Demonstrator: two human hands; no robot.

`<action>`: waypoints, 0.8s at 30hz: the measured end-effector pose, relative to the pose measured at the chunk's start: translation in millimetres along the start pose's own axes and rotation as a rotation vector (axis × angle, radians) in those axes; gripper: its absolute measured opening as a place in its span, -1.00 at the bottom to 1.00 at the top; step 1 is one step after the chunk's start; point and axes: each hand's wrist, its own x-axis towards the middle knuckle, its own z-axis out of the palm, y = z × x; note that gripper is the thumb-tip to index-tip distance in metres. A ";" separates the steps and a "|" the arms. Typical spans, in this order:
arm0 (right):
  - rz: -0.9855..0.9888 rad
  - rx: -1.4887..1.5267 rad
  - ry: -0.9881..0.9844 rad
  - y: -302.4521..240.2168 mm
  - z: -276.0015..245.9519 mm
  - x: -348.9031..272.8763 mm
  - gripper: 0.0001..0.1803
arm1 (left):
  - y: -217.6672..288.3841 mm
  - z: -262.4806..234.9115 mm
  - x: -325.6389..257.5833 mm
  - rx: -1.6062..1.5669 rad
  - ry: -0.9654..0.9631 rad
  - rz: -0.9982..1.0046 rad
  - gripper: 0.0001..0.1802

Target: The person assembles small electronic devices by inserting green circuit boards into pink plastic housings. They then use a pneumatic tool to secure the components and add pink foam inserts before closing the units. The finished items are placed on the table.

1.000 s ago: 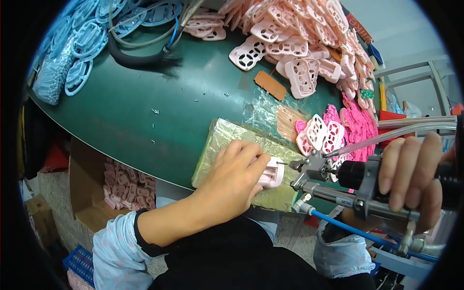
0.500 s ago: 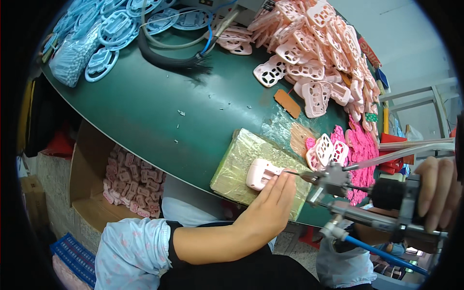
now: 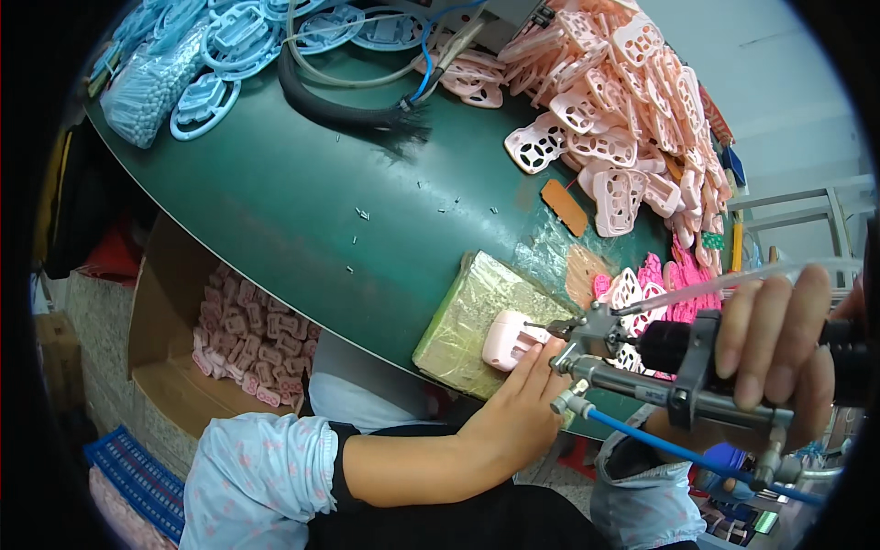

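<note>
My left hand (image 3: 516,406) holds a small pale pink plastic part (image 3: 511,339) down on a tape-wrapped block (image 3: 472,316) at the near edge of the green table (image 3: 302,202). My right hand (image 3: 784,344) grips a black and metal pneumatic screwdriver (image 3: 674,367) with a blue air hose and a clear tube. Its tip touches the pink part from the right.
A heap of pale pink plastic parts (image 3: 623,101) lies at the far right, bright pink ones (image 3: 683,289) near the tool. Light blue parts (image 3: 220,46) and black cables (image 3: 348,105) lie at the back. A cardboard box of pink parts (image 3: 247,348) sits below the table. Small screws are scattered on the table.
My left hand has slid back toward me, now under the pink part on the block. The screwdriver has come closer, with its tip at the part.
</note>
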 end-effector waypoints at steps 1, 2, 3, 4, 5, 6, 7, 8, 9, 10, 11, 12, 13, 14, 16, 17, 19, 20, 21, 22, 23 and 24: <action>0.028 -0.008 -0.028 -2.6 -1.7 2.0 -0.53 | -0.7 3.7 0.0 0.037 0.001 -0.007 -0.56; 0.056 -0.015 -0.056 -5.0 -3.5 4.0 -0.59 | -1.0 5.5 -1.3 0.074 0.002 -0.015 -0.55; 0.080 -0.038 -0.076 -10.3 -6.5 5.2 -0.65 | -2.5 0.4 -1.1 0.065 0.046 -0.009 -0.54; 0.150 -0.010 -0.138 -21.8 -20.9 7.4 -0.72 | -3.8 -5.2 -0.9 0.052 0.084 -0.007 -0.53; 0.159 -0.002 -0.149 -30.3 -27.9 5.7 -0.71 | -3.3 -5.2 -0.3 0.102 0.109 -0.001 -0.53; 0.150 0.009 -0.160 -38.6 -24.8 9.5 -0.70 | -2.1 -6.3 0.1 0.148 0.132 0.010 -0.52; 0.135 -0.015 -0.135 -40.4 -18.3 6.3 -0.69 | 0.0 -2.0 2.0 0.257 0.142 0.026 -0.52; 0.126 -0.035 -0.118 -40.2 -10.7 2.9 -0.68 | 2.1 2.1 3.1 0.364 0.153 0.044 -0.51; 0.116 -0.031 -0.121 -35.5 -4.3 3.4 -0.67 | 0.9 5.3 1.5 0.348 0.148 0.019 -0.52; 0.119 -0.023 -0.134 -34.0 -0.4 2.1 -0.66 | 0.4 7.3 -0.6 0.332 0.144 -0.004 -0.52; 0.118 -0.013 -0.157 -34.8 1.6 3.1 -0.65 | -0.3 9.1 -2.2 0.316 0.141 -0.029 -0.53; 0.118 0.001 -0.181 -39.2 1.3 5.4 -0.64 | -2.4 10.4 -2.4 0.304 0.158 -0.034 -0.54; 0.125 0.007 -0.215 -48.1 -1.6 6.6 -0.62 | -3.4 9.9 -0.6 0.282 0.171 -0.024 -0.54; 0.136 0.013 -0.255 -56.4 -3.9 9.7 -0.61 | -3.8 9.9 0.6 0.261 0.184 -0.017 -0.55; 0.169 0.036 -0.384 -71.0 -11.1 20.3 -0.59 | -2.6 12.1 2.2 0.252 0.215 -0.006 -0.55; 0.189 0.035 -0.448 -75.8 -12.5 24.9 -0.57 | -1.6 13.1 2.6 0.246 0.231 0.004 -0.55; 0.223 0.035 -0.557 -73.9 -10.4 32.5 -0.55 | -1.8 15.5 0.4 0.014 0.284 0.004 -0.54; 0.237 0.005 -0.563 -72.2 -6.3 32.2 -0.53 | -2.7 15.5 -1.7 -0.111 0.312 0.012 -0.53; 0.238 -0.026 -0.539 -66.9 -1.9 28.9 -0.52 | -3.7 15.8 -2.9 -0.233 0.342 0.017 -0.52; 0.242 -0.076 -0.468 -62.9 4.4 20.9 -0.50 | -1.1 20.7 -1.0 -0.322 0.428 0.005 -0.47; 0.181 -0.111 -0.323 -56.8 7.9 6.3 -0.53 | 1.4 22.5 -0.3 -0.468 0.432 -0.017 -0.46; 0.123 -0.131 -0.188 -45.5 11.7 -7.5 -0.55 | 1.6 24.6 -1.8 -0.602 0.441 -0.062 -0.45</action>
